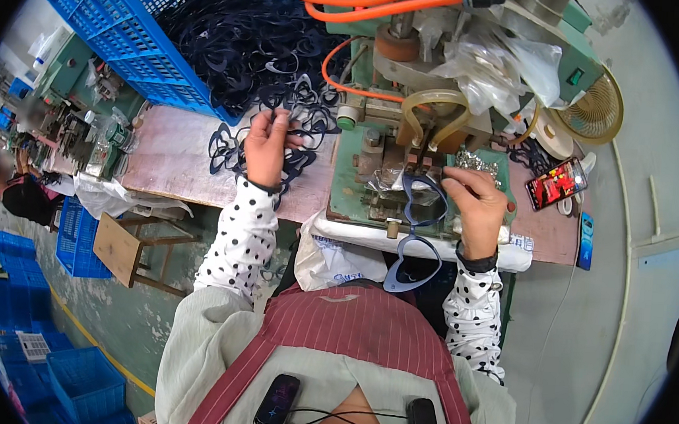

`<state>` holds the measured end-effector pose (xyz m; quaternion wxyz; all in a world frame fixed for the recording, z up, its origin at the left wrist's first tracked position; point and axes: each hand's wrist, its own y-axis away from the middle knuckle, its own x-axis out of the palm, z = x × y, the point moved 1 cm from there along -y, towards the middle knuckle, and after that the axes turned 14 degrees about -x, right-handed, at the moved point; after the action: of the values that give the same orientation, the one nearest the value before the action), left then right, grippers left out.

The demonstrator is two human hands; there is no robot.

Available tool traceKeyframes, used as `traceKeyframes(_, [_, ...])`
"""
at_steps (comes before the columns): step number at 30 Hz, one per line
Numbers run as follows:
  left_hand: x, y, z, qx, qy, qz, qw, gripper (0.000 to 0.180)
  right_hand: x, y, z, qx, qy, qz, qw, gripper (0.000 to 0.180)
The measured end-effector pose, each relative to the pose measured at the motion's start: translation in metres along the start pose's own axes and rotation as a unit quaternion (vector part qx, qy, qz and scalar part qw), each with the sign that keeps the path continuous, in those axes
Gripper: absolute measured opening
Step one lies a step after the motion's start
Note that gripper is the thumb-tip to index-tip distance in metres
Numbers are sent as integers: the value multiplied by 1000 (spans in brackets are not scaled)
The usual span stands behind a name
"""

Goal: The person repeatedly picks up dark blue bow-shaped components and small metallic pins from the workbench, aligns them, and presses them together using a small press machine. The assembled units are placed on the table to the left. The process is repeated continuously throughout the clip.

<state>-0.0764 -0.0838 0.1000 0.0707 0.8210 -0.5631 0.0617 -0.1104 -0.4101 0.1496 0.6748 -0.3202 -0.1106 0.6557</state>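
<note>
A blue heart-shaped eyeglass frame (420, 237) hangs from the work area of a green press (347, 182), its lower lens ring over my lap. At its upper end my right hand (478, 211) is closed, thumb and finger pinching the rim beside the press's metal tooling (420, 164). My left hand (265, 149) is closed among loose dark blue frames (229, 149) on the table to the left. What its fingers hold is partly hidden by the hand and the tangle of frames.
A blue crate (123, 27) heaped with dark frames stands at the back left. Orange hoses (372, 5) cross above the press. A phone (557, 184), a fan (595, 108) and a blue packet (586, 240) are at the right. A wooden stool (136, 249) stands lower left.
</note>
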Motion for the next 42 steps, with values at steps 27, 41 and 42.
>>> traceKeyframes(27, [84,78,-84,77,-36,164,983,18,43,-12,-5,49,-115,-40,991,54])
traceKeyframes(41, [103,131,-25,-420,43,411,808,28,17,-1,-20,33,-115,-81,990,42])
traceKeyframes(42, [106,128,-18,-431,77,416,797,28,7,1,-29,34,-99,-94,990,40])
